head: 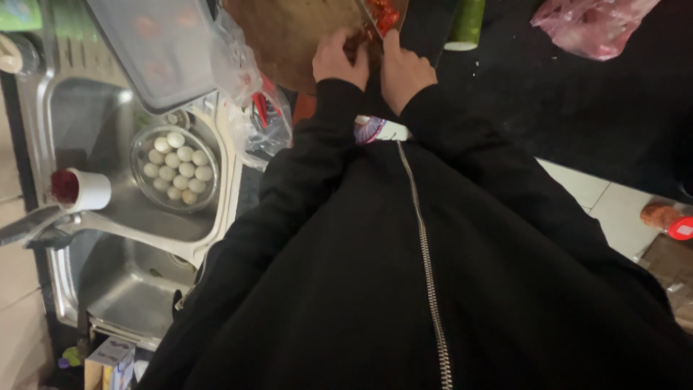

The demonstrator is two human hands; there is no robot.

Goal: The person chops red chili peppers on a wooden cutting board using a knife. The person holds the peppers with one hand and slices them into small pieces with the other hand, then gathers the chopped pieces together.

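Observation:
Both my hands rest close together on a round wooden cutting board [289,36] at the top of the view. My left hand [338,59] has its fingers curled down on a dark reddish piece on the board. My right hand [404,71] sits just beside it, thumb pointing forward, and seems to grip the handle of a knife [367,16] whose grey blade runs toward a heap of chopped red pieces [384,13]. The handle is hidden between my hands. My black zip jacket fills the lower part of the view.
A steel double sink [216,217] on the left holds a glass bowl of white balls [175,167], a white cup with red contents [81,190] and a tap [36,225]. Clear plastic bags [253,108], a green cucumber [466,25] and a pink bag [592,25] lie on the black counter [577,108].

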